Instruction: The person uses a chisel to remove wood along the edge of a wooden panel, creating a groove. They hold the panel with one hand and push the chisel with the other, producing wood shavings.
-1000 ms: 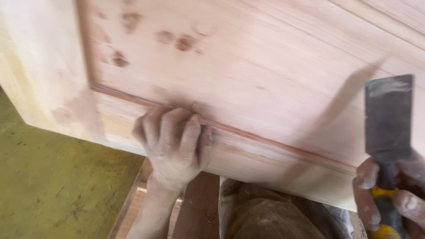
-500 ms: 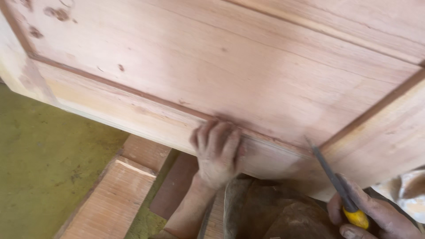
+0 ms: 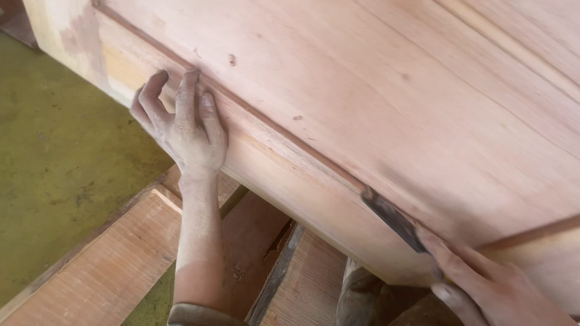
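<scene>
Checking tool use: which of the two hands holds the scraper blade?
The right hand holds the dark scraper blade; the left hand lies flat on the wooden door.

Floor [image 3: 54, 163] at left: dull olive-green, scuffed w/ dusty patches. Reddish-brown wood planks [image 3: 109, 265] lie flat at bottom, edge to edge, dark gap btwn two. Soft even light, no hard shadows.
</scene>
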`<state>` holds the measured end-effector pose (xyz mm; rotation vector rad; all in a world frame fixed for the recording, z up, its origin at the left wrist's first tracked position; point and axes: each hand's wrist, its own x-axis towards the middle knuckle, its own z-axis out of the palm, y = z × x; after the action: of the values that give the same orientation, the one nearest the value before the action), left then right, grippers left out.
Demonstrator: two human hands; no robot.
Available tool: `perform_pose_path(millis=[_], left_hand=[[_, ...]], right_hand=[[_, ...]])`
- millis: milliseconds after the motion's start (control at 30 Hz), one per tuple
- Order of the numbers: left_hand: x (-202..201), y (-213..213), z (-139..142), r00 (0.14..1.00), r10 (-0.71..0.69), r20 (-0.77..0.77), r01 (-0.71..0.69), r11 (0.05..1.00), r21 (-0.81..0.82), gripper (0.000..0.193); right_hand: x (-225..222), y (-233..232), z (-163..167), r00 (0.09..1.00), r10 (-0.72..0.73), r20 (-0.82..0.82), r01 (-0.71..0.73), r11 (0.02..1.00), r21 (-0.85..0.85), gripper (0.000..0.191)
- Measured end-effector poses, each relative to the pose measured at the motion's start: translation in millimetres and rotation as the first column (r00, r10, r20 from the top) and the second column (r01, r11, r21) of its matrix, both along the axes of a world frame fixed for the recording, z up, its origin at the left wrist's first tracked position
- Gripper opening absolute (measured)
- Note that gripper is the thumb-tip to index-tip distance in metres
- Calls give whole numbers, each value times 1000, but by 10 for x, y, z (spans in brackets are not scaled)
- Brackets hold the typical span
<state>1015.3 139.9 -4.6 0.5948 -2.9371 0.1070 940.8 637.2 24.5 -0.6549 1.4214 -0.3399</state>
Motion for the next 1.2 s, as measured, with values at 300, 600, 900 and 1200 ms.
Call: perform_pose_path(millis=[300,600,900,1200], left_hand=[[196,742,30,983,178,52,-185,955,233,59],[84,688,42,990,138,-21,-125,941,315,91],[148,711,78,991,121,51,-131,934,333,108],[137,718,48,986,155,59,-165,947,277,108]], right_hand=[[-585,-1530,154,990,138,-34,-141,983,-116,81],[-468,-1290,-171,881,465,93,-461,885,-59,91],[-396,-1230,-267,969,245,-24,-241,921,-307,83],[-611,-1764,-212,825,551,129,-530,832,-165,78]])
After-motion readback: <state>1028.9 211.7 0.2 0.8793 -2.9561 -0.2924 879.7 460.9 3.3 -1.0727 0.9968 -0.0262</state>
